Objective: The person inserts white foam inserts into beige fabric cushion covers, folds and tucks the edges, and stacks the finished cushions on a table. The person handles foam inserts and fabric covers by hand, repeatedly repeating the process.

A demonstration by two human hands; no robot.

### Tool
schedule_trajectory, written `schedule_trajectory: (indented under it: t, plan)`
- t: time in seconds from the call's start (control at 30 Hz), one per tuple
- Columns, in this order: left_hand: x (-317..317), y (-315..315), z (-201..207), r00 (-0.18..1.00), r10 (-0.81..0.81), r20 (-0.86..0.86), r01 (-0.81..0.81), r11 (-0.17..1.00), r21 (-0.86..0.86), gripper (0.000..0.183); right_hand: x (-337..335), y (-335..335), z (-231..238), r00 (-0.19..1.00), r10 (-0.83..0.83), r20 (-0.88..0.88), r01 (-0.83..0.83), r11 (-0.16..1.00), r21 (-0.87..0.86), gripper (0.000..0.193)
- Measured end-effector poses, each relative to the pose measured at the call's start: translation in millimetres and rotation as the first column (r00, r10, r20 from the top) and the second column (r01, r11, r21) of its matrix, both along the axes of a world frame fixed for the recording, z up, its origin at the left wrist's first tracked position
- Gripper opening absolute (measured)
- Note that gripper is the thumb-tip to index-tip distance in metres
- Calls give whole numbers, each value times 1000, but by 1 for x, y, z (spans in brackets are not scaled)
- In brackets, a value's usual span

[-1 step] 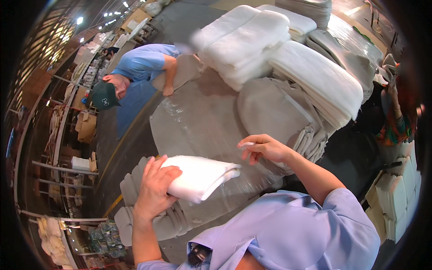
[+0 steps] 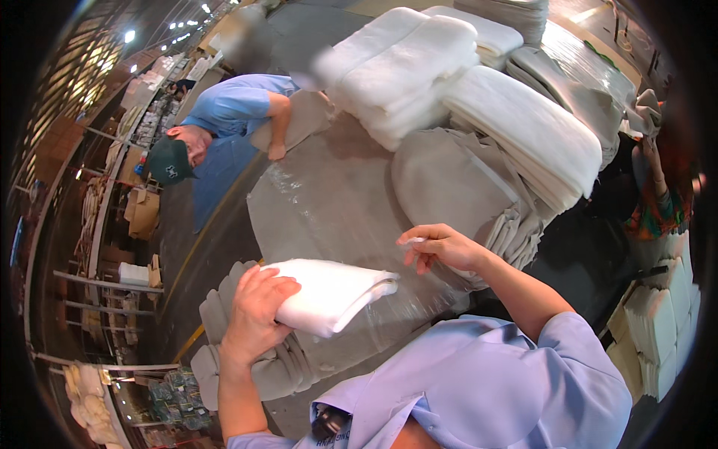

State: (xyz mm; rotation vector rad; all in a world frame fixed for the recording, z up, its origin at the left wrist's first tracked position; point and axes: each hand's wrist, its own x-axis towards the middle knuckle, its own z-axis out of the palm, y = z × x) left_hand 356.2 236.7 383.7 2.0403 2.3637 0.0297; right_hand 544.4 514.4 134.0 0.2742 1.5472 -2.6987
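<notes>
Fingers of the left hand [image 2: 258, 310] curl over the left end of the folded white pad [image 2: 333, 295], below the frame's centre; a firm but gentle grip there should keep its layers together without crushing them. Right of centre, the right hand [image 2: 443, 248], apart from the pad, seems to pinch a small white scrap [image 2: 412, 241], best kept clear of the fold. Beyond, a grey wrapped stack [image 2: 321, 194] fills mid-frame, with white stacks [image 2: 407, 60] at upper centre.
</notes>
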Motion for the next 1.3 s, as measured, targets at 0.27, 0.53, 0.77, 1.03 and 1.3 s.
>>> schedule_trajectory:
  t: [0.27,0.53,0.77,1.03,1.3]
  plan:
    - [-32,-7,7,863,366,348,-429,895,121,33,34,9,-73,996,-3,88,23,974,-226,20]
    - [-35,-46,32,583,537,610,-685,728,14,50,12,1,-77,980,57,188,-22,982,-186,22]
    - [-90,-71,-11,516,527,675,-589,791,-168,48,-17,-41,-97,958,108,265,-27,957,-290,33]
    - [-214,-26,-141,364,548,753,-420,818,-393,43,-26,-88,-121,916,-79,394,149,977,-151,32]
    - [-290,3,-286,550,623,555,-457,782,-424,70,-35,-133,-109,866,-294,405,314,949,16,23]
